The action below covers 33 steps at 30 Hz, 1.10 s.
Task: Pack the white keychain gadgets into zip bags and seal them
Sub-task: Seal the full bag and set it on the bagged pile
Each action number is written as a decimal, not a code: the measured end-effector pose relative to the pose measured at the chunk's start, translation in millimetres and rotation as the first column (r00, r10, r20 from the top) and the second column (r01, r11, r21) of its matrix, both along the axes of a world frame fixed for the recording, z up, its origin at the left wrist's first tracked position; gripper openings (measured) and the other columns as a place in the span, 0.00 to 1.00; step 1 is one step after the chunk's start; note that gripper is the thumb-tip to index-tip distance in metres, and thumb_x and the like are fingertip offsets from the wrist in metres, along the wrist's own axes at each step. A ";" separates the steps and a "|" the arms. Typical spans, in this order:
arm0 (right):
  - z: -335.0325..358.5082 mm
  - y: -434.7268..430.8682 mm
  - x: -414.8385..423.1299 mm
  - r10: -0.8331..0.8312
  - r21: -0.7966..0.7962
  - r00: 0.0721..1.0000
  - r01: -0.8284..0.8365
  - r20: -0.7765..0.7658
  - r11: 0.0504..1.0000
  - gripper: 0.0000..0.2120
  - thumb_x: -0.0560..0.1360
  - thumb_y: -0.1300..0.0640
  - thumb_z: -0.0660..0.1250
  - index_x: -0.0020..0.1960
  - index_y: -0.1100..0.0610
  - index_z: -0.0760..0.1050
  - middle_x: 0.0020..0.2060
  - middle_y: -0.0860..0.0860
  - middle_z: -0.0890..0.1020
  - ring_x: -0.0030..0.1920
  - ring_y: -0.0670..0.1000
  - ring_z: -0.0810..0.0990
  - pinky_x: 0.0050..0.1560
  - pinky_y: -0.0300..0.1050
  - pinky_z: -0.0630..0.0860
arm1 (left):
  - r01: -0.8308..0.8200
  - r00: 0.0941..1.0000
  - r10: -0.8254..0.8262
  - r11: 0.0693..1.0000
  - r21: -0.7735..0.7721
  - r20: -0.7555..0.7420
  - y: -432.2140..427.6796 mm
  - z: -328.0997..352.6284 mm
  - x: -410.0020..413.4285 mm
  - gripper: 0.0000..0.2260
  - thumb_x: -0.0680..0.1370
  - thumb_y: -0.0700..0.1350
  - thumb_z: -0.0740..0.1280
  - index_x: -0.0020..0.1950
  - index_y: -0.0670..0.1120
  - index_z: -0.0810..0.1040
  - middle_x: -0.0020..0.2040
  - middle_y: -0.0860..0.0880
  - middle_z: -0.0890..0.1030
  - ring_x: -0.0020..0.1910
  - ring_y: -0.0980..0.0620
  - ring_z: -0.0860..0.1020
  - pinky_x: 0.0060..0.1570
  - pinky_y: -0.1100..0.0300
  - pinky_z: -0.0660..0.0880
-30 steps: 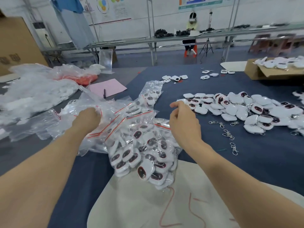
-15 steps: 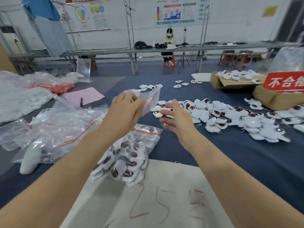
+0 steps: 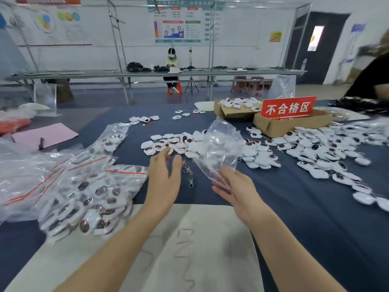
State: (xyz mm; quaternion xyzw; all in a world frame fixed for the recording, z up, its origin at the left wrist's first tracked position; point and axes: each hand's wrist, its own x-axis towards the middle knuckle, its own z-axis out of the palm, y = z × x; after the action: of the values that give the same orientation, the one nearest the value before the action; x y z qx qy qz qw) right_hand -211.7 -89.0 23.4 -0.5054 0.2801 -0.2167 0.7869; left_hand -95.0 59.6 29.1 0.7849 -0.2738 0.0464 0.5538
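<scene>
My right hand [image 3: 237,192] pinches the lower end of an empty clear zip bag [image 3: 219,148], which stands up above the table. To its left, my left hand [image 3: 164,180] is held out with straight fingers and holds nothing; its fingertips are at the near edge of a heap of loose white keychain gadgets [image 3: 189,144]. More gadgets [image 3: 326,152] spread to the right over the blue cloth. Filled zip bags with red strips [image 3: 88,199] lie at the left.
Loose metal clasps [image 3: 189,175] lie between my hands. Two cardboard boxes [image 3: 290,125] with a red sign [image 3: 288,107] stand behind the heap. Empty bags [image 3: 21,175] pile at the far left, near a pink sheet [image 3: 44,134]. A white sheet [image 3: 189,249] lies in front. Another person [image 3: 370,79] sits at the right.
The empty bag has passed from my left hand to my right. My left hand let go, straightened and moved toward the gadget heap. The view turned right.
</scene>
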 end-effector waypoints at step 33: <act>-21.8 14.9 -43.1 -0.464 -0.926 0.885 0.156 -0.023 0.343 0.24 0.83 0.57 0.59 0.78 0.52 0.63 0.74 0.49 0.68 0.74 0.48 0.65 0.76 0.52 0.63 | 0.006 0.975 -0.085 0.932 0.362 0.204 -10.5 -67.9 -51.9 0.06 0.81 0.48 0.66 0.45 0.50 0.78 0.49 0.56 0.78 0.55 0.51 0.73 0.56 0.58 0.69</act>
State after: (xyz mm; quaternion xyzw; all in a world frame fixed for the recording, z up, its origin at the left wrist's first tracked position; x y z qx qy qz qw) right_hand -254.8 -74.1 1.6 -0.8098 0.3185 -0.4052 0.2803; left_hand -146.8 49.1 -38.9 0.8565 -0.3543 0.0678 0.3691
